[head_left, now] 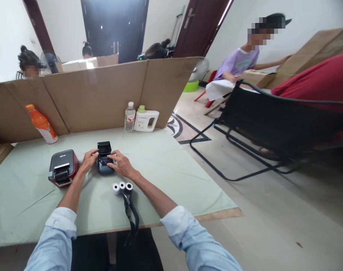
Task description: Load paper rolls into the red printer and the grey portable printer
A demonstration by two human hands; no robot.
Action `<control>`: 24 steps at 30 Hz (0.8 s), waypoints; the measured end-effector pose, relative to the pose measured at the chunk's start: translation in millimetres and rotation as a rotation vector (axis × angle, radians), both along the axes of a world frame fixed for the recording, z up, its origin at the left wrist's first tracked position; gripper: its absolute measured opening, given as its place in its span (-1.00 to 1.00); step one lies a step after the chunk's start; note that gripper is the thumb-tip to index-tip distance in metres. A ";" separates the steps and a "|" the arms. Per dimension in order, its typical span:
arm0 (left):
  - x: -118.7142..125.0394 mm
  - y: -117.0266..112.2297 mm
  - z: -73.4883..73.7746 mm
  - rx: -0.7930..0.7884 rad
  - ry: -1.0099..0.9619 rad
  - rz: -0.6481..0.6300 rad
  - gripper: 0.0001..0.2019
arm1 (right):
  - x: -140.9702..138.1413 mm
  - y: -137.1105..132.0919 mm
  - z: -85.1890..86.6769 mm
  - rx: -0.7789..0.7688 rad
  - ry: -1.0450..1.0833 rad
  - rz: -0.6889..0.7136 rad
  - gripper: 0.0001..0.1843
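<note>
**Both hands on the small open printer**

Your left hand [88, 160] clasps the left side of the small dark printer [105, 165]. Your right hand [122, 163] lays spread fingers on its right edge, and you cannot tell whether that hand grips. The printer sits between your hands, its long axis running away from you and its lid [104, 147] raised at the far end. The open bay is too dark to make out. Left of your left hand, the red printer [63, 168] bears a white logo too small to read. Three paper rolls [122, 186] lie by your right forearm.
</note>
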State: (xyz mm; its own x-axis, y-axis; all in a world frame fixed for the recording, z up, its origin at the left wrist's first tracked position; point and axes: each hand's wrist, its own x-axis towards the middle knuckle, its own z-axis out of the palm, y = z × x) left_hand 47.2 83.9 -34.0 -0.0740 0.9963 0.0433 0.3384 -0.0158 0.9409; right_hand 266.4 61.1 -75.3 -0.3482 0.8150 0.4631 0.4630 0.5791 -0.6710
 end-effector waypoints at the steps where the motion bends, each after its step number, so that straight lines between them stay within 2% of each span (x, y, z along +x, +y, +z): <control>1: -1.2 -1.4 -0.5 0.015 0.023 -0.034 -0.67 | -0.7 1.7 1.3 0.008 -0.009 0.009 -0.65; 5: -6.8 -6.6 -3.1 0.053 0.100 -0.106 -0.65 | -3.8 9.8 4.0 -0.001 0.008 0.031 -0.80; 9: -11.1 -9.9 -5.9 0.126 0.187 -0.223 -0.58 | -6.1 18.9 5.6 -0.048 0.092 0.035 -0.83; 11: -9.7 -10.0 -7.7 0.145 0.224 -0.212 -0.63 | -6.1 22.1 7.0 -0.063 0.123 0.042 -0.83; 14: -4.2 -7.5 -10.6 0.122 0.253 -0.125 -0.81 | -3.1 24.2 10.0 -0.080 0.129 0.092 -0.82; 15: -2.2 -6.0 -11.3 0.117 0.261 -0.106 -0.86 | -1.4 24.6 11.3 -0.091 0.124 0.121 -0.78; 18: 2.0 -1.8 -12.2 0.136 0.288 -0.076 -0.89 | 2.6 25.9 15.1 -0.118 0.098 0.187 -0.47; 20: 3.5 -0.5 -11.8 0.156 0.310 -0.065 -0.88 | 1.9 27.6 17.8 -0.113 0.076 0.174 -0.40; 24: 4.4 -3.6 -9.3 0.197 0.363 -0.073 -0.88 | -8.6 33.4 23.8 -0.081 0.070 0.093 -0.78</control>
State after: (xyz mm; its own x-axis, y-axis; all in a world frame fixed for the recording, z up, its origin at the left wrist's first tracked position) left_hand 51.7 80.3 -43.2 0.0518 0.9685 0.2436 0.6386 -0.2197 0.7375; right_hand 257.7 94.5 -51.5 -0.3928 0.8166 0.4230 0.3606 0.5598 -0.7460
